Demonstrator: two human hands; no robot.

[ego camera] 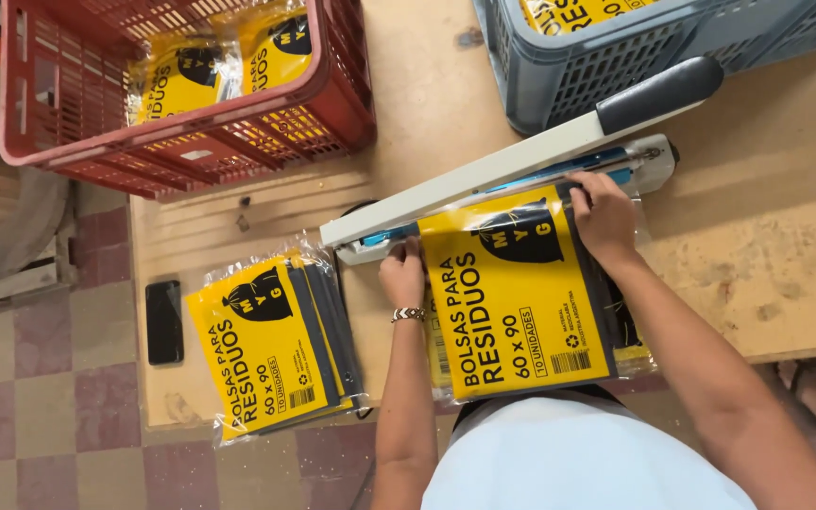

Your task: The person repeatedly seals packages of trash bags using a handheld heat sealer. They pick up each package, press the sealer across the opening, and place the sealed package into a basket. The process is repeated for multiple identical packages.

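Note:
A clear packet with a yellow printed card and dark folded bags inside (pixel 512 302) lies on the wooden table (pixel 767 255) in front of me. Its far end sits in the jaw of a white heat sealer (pixel 484 175), whose arm with a black handle (pixel 658 94) is raised. My left hand (pixel 402 274) pinches the packet's far left corner by the sealer base. My right hand (pixel 602 215) holds the far right corner against the sealing bar. A beaded bracelet is on my left wrist.
A stack of similar yellow packets (pixel 271 345) lies to the left. A black phone (pixel 164 322) rests near the table's left edge. A red crate (pixel 181 85) and a grey crate (pixel 635 47) behind hold more packets. Checkered floor tiles show at left.

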